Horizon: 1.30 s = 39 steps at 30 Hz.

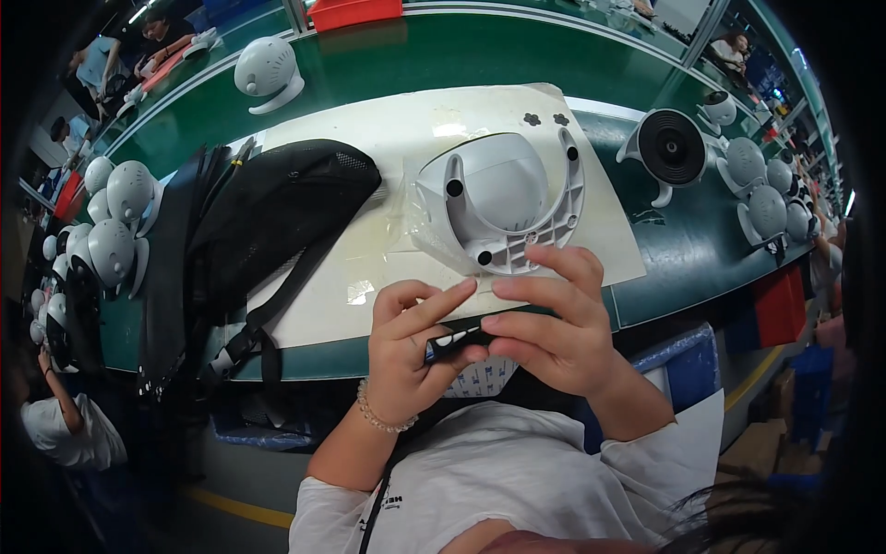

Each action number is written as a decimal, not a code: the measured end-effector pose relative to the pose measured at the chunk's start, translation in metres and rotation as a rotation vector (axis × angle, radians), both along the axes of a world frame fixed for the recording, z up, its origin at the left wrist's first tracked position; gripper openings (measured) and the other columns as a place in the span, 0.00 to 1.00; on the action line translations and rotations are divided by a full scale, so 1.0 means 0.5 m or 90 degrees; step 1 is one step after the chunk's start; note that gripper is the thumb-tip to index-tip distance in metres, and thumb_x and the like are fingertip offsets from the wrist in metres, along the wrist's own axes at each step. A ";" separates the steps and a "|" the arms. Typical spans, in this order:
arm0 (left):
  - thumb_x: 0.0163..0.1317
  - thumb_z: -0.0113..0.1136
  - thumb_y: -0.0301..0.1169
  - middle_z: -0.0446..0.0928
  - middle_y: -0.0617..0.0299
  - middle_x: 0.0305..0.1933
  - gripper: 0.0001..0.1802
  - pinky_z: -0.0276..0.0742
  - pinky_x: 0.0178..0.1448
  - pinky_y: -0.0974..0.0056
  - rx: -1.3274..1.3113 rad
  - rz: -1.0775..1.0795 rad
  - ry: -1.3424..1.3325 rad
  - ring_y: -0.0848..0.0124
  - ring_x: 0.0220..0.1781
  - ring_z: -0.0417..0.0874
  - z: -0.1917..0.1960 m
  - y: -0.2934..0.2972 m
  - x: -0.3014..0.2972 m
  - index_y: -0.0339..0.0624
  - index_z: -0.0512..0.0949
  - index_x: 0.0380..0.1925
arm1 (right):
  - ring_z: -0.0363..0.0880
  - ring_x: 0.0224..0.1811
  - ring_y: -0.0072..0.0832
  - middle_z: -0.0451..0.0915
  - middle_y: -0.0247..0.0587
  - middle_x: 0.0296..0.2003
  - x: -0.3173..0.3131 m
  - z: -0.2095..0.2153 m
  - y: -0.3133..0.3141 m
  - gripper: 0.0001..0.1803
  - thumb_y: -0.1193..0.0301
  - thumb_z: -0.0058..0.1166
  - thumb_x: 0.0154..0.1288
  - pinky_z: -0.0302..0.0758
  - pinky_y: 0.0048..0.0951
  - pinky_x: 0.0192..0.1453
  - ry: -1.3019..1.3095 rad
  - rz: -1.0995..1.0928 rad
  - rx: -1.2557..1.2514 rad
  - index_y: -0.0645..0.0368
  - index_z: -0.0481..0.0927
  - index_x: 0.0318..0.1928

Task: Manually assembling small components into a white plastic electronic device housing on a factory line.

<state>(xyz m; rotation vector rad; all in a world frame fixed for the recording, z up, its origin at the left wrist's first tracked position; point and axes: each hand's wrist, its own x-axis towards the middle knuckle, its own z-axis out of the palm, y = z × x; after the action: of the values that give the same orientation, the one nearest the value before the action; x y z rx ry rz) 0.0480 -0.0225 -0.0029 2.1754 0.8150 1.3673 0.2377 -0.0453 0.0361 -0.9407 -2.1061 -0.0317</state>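
I see both hands at lower centre of the frame, close to the body and just in front of the table edge. The left hand (406,346) and right hand (554,323) hold together a small dark flat strip (454,343), maybe a label backing or tape piece, I cannot tell exactly which. The left fingers curl around its left end, w/ the index stretched out to the right; the right fingers are bent narrow, pinching the strip's right end, and the index tips of both hands nearly meet above it. On the left wrist is a bead bracelet (380,417). Just above the hands, near centre, lies a white fan housing part (503,198), curved bracket w/ dark holes, resting on clear plastic film on a cream work mat (406,138); right fingertips are just beside its lower rim, not clearly touching. Left of it, a black mesh bag (277,208) w/ straps covers the mat's left side. On the green table (443,55): white round fan units (115,217) stacked at the left edge, one more at upper left, a fan w/ black grille (671,148) at right and more white units at far right. A red tray (355,12) sits at top centre.
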 end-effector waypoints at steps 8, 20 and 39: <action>0.46 0.68 0.26 0.79 0.57 0.42 0.11 0.73 0.43 0.67 -0.292 -0.155 -0.180 0.66 0.38 0.79 0.009 -0.024 0.002 0.37 0.77 0.28 | 0.78 0.33 0.30 0.79 0.36 0.32 0.000 -0.004 -0.024 0.17 0.72 0.65 0.47 0.72 0.27 0.39 0.238 0.062 -0.308 0.57 0.77 0.40; 0.42 0.64 0.16 0.79 0.55 0.31 0.13 0.74 0.33 0.69 -0.173 -0.133 -0.156 0.68 0.30 0.80 -0.017 -0.021 -0.017 0.36 0.77 0.31 | 0.80 0.37 0.25 0.80 0.40 0.31 0.038 0.003 -0.019 0.17 0.78 0.60 0.53 0.73 0.22 0.46 0.481 0.174 -0.553 0.66 0.73 0.44; 0.50 0.63 0.21 0.78 0.56 0.28 0.07 0.72 0.31 0.71 -0.270 -0.102 -0.164 0.71 0.27 0.78 -0.023 -0.025 -0.004 0.34 0.76 0.30 | 0.72 0.54 0.40 0.71 0.44 0.44 0.044 -0.073 -0.008 0.08 0.78 0.58 0.55 0.69 0.35 0.56 0.565 0.325 -0.300 0.56 0.74 0.35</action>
<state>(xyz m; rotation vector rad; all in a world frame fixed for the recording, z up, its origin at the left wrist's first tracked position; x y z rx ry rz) 0.0459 -0.0347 -0.0146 1.6635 0.7347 1.2308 0.2595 -0.0493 -0.0005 -0.4812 -1.4476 0.9924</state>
